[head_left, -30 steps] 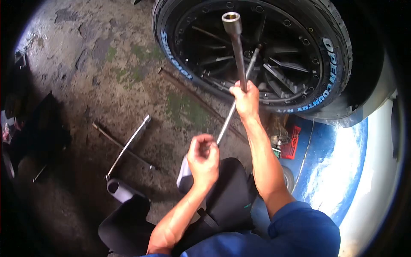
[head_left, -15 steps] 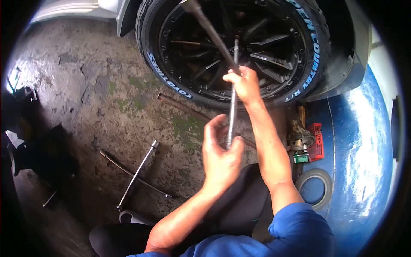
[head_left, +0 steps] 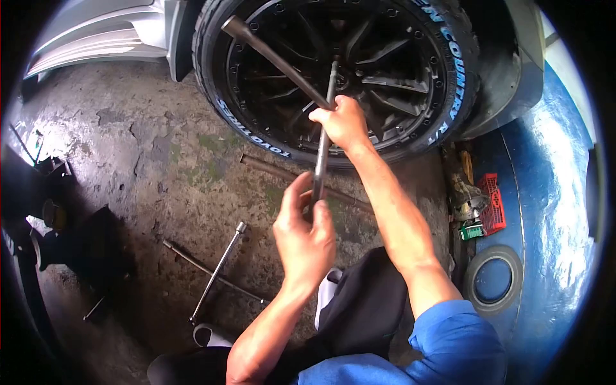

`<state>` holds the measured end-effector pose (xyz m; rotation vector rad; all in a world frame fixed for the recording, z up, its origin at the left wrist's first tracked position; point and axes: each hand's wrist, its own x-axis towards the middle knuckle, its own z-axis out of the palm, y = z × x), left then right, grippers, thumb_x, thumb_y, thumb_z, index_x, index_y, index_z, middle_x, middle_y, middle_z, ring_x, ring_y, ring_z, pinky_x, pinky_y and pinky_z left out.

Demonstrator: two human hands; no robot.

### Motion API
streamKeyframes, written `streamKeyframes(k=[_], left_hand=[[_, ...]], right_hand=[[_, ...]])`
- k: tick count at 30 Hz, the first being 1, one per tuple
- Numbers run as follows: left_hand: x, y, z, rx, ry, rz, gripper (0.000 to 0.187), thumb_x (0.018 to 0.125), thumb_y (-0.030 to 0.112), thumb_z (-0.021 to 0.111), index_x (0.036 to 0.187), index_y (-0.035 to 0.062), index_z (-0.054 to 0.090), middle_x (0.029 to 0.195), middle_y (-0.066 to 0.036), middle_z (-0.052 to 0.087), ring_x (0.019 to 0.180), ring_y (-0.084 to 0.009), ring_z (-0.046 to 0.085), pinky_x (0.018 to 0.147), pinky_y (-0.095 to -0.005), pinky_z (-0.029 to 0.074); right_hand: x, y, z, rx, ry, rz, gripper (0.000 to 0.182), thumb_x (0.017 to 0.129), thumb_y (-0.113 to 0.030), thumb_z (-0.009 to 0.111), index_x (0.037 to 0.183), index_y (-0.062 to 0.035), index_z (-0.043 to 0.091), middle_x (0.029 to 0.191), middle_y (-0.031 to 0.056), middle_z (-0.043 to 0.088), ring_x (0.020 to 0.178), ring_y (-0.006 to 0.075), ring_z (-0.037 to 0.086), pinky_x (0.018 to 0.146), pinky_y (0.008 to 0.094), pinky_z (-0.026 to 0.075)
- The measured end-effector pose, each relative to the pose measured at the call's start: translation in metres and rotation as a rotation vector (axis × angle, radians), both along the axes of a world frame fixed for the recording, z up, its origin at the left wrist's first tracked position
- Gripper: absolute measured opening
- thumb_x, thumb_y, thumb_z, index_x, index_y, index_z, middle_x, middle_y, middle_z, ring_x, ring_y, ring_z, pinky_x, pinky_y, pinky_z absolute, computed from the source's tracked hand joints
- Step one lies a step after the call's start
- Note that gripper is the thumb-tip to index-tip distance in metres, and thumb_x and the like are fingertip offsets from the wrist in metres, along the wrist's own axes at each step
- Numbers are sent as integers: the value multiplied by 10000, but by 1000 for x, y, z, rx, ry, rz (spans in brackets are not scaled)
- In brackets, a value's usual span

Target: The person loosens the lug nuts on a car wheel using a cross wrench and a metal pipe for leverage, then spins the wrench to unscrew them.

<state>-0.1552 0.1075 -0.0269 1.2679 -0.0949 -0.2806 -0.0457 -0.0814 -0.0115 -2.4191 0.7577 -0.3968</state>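
A four-way lug wrench (head_left: 279, 62) is held in front of a black multi-spoke wheel, one arm reaching toward the wheel's centre. My right hand (head_left: 345, 126) is wrapped round the wrench near its crossing. Lower down, my left hand (head_left: 305, 221) curls its fingers and thumb loosely round the near end of the wrench arm. How firmly it touches there is not clear. The tyre (head_left: 217, 106) around the wheel carries blue-and-white lettering.
On the floor lie a second cross wrench (head_left: 218, 271) and a long rusty bar (head_left: 276, 169). At the right are a red basket (head_left: 493, 204), a green box (head_left: 471, 230) and a small tyre (head_left: 473, 280). Dark equipment (head_left: 96, 250) stands at the left.
The view has shifted. Both hands and the wrench appear further left, and the wrench's upper-left arm has swung down and left. My left hand stays around the near end.
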Motion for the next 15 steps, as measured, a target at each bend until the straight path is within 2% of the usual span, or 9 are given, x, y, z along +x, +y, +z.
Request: streamKeyframes(k=[1, 2, 3, 5, 6, 8, 11, 13, 15], left_hand=[[-7, -3, -9, -9, -22, -37, 402, 880, -6, 534, 1280, -22, 497, 973, -143, 655, 822, -148, 612, 718, -282, 497], [-11, -7, -12, -98, 29, -84, 398, 907, 3, 521, 1301, -31, 468, 1009, -96, 639, 613, -48, 498, 525, -206, 419], [-10, -6, -10, -120, -8, -107, 388, 918, 15, 511, 1298, -42, 453, 1019, -92, 636, 572, -61, 492, 470, -219, 417], [-11, -1, -1, -275, 235, -184, 393, 908, 40, 511, 1290, -33, 455, 1020, -114, 646, 555, -88, 519, 440, -230, 425], [-6, 3, 0, -268, 214, -185, 393, 908, 40, 511, 1290, -33, 455, 1020, -114, 646, 555, -88, 519, 440, -230, 425], [10, 12, -4, -391, 440, -484, 408, 890, 87, 518, 1282, -13, 464, 1014, -145, 663, 532, -125, 546, 420, -251, 444], [31, 16, -20, -545, 630, -660, 445, 904, 243, 508, 1273, -2, 470, 973, -171, 679, 467, -146, 542, 431, -253, 471], [42, 19, -26, -555, 597, -723, 426, 927, 288, 498, 1261, 23, 506, 967, -183, 677, 445, -136, 514, 415, -254, 461], [49, 13, -24, -862, 724, -833, 403, 948, 266, 472, 1273, 29, 499, 939, -182, 678, 432, -112, 473, 396, -255, 431]], right_hand=[[-5, -2, -4, 17, -7, 4, 319, 663, -304, 705, 803, -18, 679, 799, 177, 695, 820, 317, 686, 743, 395, 521], [-7, -4, -1, 8, 25, 25, 316, 668, -315, 705, 793, -25, 687, 774, 161, 696, 800, 306, 690, 734, 392, 521], [-9, -5, 2, -1, 51, 16, 323, 669, -322, 701, 794, -24, 689, 758, 153, 696, 788, 303, 692, 726, 391, 521], [-10, -6, 3, -45, 77, 22, 326, 672, -323, 692, 800, -24, 688, 765, 156, 696, 796, 303, 691, 734, 393, 523], [-10, -3, 5, -40, 65, 11, 326, 671, -319, 689, 808, -22, 687, 779, 161, 696, 804, 306, 690, 741, 394, 524], [-11, -2, 6, -19, 81, 18, 343, 661, -315, 686, 836, -20, 686, 830, 174, 699, 833, 321, 686, 765, 404, 526], [-7, 17, 6, -18, 87, -83, 345, 675, -328, 661, 856, -36, 693, 895, 187, 701, 903, 343, 679, 807, 428, 523], [-2, 10, 5, 5, 155, -21, 405, 699, -334, 643, 946, -14, 672, 956, 215, 689, 954, 358, 666, 821, 432, 528], [0, 7, 10, 34, 200, 42, 423, 719, -326, 632, 970, 13, 657, 952, 221, 688, 963, 355, 665, 833, 431, 528]])
